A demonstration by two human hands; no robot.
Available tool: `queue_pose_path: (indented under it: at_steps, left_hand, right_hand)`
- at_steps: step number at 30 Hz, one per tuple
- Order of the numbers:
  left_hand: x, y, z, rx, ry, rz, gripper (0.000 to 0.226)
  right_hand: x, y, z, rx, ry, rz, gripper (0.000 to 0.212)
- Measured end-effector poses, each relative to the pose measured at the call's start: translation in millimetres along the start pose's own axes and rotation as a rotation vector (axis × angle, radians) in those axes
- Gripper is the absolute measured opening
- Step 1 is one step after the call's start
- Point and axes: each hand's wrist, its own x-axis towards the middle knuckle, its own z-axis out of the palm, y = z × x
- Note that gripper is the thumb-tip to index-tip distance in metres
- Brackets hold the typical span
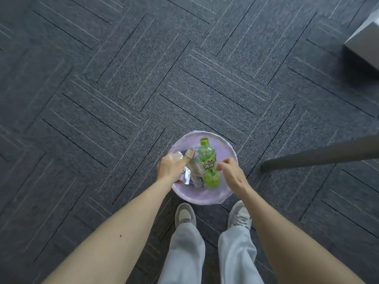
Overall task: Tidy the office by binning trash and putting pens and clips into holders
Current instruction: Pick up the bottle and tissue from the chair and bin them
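Person stood over the bin [203, 198], a round one lined with a pale lilac bag, set on the dark grey carpet [102, 89] just ahead of both shoes [184, 215]. Both arms were bare and reached down over the bin mouth.

Left hand [172, 167]: over the bin's left rim, back of hand up, fingers curled around rubbish. A silver wrapper [186, 176] stuck out beneath the hand, and a wad of crumpled clear plastic [177, 156] showed at the knuckles. The wrapper carried some dark print, too small to read.

Right hand [231, 171]: over the bin's right side, fingers loosely curled, fingertips at the edge of the green bottle [208, 162]. I could not tell whether it pinched the bottle or was merely beside it.

Green bottle: inside the bin's outline, cap pointing away from the person, its lower end smeared by motion blur. Lime-green cap, green and white label with dark brush-style characters, blurred and not legible. No brand could be made out.

More pale wrappers [195, 171] lay in the bin between the left hand and the bottle.

To the right, a dark table leg [317, 156] met the floor near the bin. A grey box [363, 44] sat at the upper right edge.
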Motion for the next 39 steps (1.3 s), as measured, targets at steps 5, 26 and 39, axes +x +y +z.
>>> queue_pose_path:
  at_steps: [5,26,39]
  left_hand:
    - [-9,8,2,-0.173,-0.036,-0.048,0.063]
    - [-19,-5,-3,-0.330,-0.155,-0.085,0.020]
    - [-137,176,-145,-0.111,0.028,0.469,0.014]
  right_hand:
    - [8,5,7,0.037,-0.023,0.000,0.013]
    - [-7,12,12,0.115,0.105,-0.126,0.024]
    - [-174,-179,-79,-0.095,0.320,-0.486,0.036]
